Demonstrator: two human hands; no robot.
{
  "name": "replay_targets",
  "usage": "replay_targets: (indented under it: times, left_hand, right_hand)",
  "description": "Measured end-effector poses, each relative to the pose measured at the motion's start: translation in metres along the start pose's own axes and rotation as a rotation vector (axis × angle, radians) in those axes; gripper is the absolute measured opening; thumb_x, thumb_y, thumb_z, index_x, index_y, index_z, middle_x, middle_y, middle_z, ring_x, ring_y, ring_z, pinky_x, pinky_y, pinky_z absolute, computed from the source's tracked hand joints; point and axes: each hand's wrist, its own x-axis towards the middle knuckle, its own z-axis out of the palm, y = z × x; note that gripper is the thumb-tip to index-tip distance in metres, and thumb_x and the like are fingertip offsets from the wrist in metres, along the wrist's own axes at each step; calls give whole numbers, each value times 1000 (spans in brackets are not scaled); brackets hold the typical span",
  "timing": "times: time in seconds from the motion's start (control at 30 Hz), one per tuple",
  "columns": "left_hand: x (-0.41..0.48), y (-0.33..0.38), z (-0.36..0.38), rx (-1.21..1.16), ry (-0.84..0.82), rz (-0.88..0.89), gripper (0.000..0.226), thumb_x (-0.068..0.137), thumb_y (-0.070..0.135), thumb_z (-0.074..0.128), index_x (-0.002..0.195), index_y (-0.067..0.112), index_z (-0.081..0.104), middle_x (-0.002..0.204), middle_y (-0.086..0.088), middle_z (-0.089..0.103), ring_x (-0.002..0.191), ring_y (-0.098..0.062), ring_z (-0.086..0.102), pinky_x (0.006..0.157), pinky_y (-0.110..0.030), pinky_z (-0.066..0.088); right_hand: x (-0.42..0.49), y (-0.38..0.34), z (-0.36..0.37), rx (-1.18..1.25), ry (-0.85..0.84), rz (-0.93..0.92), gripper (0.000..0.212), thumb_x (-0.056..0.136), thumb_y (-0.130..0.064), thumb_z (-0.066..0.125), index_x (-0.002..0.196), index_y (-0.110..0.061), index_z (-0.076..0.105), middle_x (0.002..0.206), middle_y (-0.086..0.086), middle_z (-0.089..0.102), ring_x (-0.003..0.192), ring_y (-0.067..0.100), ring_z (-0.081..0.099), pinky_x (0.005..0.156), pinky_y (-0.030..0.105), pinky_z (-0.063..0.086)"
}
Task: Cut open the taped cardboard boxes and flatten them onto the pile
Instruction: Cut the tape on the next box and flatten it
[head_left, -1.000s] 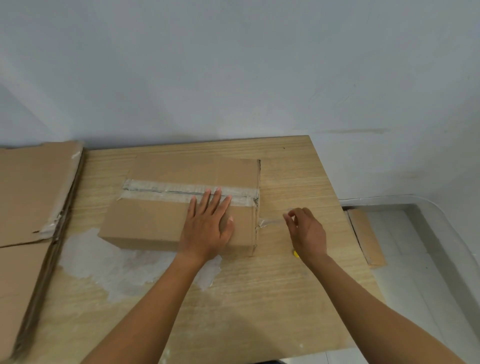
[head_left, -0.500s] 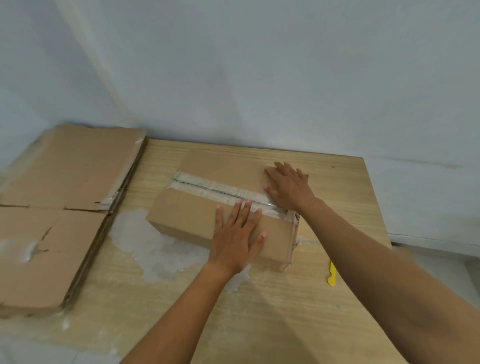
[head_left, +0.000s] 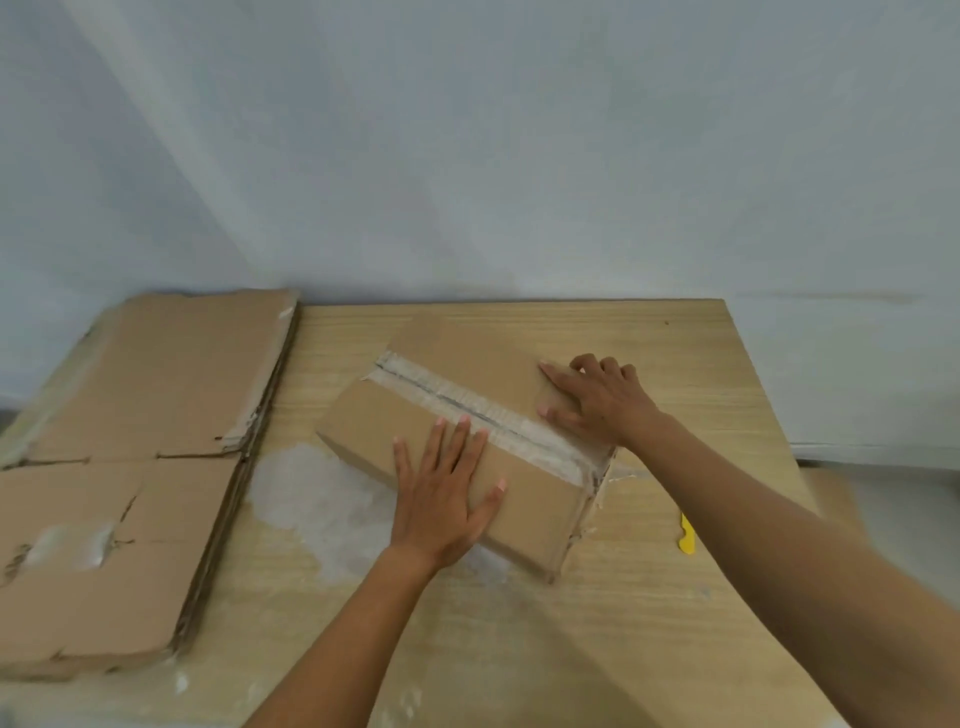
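A brown cardboard box (head_left: 384, 415) lies at an angle in the middle of the wooden table (head_left: 675, 597). A strip of clear tape (head_left: 467, 405) runs along its top seam. My left hand (head_left: 441, 493) presses flat on the near top flap, fingers spread. Over on the far flap near the box's right end, my right hand (head_left: 597, 400) rests with its fingers a little bent; it holds nothing. A yellow cutter (head_left: 687, 535) lies on the table to the right of the box, partly hidden by my right forearm.
A pile of flattened cardboard (head_left: 130, 467) covers the table's left side. A whitish worn patch (head_left: 322, 499) marks the table in front of the box. A pale wall stands right behind the table, and the table's right edge drops to the floor.
My right hand left the table beside the box's right end and moved onto the box's far flap. The yellow cutter now lies uncovered on the table. The view swung left, showing more of the pile.
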Motion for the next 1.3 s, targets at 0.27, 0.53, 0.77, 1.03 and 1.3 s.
replay_targets:
  times: [0.27,0.53,0.77,1.03,1.3]
  left_hand:
    - [8,-52,-14,21,-78,137,81,74,66,-32,147,37,-12,158,15,-15,141,-9,-29,113,-52,-19]
    - [29,-90,-29,28,-174,202,81,72,72,-26,146,38,-16,150,17,-28,137,-13,-35,108,-58,-21]
    - [36,-111,-38,72,-252,201,53,101,49,6,150,39,-10,156,13,-24,142,-19,-28,113,-59,-12]
    - [2,-107,-34,-54,-178,125,54,102,47,11,153,33,1,160,0,-16,145,-23,-21,116,-57,-3]
    - [-24,-114,-21,-95,-94,146,77,78,60,-18,150,39,-4,160,6,-16,144,-17,-23,117,-53,-5]
  right_hand:
    - [-55,-39,18,340,29,192,79,85,-71,38,149,-37,8,138,5,29,123,25,33,99,41,35]
    - [-98,-110,35,457,36,475,81,87,-70,35,150,-34,-3,141,7,33,114,32,52,89,42,43]
    - [-118,-188,53,585,141,675,78,92,-62,35,151,-30,-5,139,11,31,113,36,50,86,41,42]
    - [-114,-205,40,570,193,642,76,93,-45,46,150,-14,7,156,11,2,141,34,16,111,46,24]
    - [-65,-210,35,337,176,521,78,90,-66,31,150,-24,4,156,15,-9,143,42,-10,114,57,-3]
